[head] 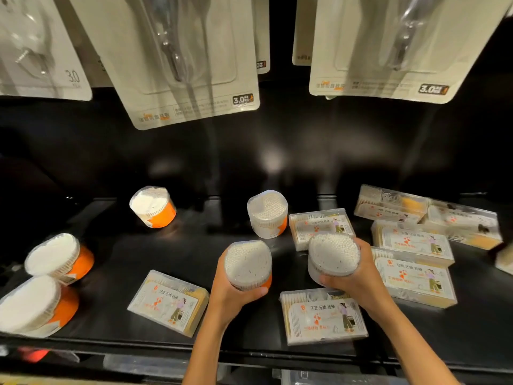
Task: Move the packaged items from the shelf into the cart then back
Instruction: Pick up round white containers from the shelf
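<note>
While both hands are loaded, risk runs high. Shelf (249,240) crowded: flat boxes at 3 o'clock, one flat box (323,315) just under right wrist; forearm could sweep it off front lip. Left hand (233,295) clamped round left tub (248,263), right hand (358,276) round right tub (333,257). Smooth tubs could slip. Cart not visible.
</note>
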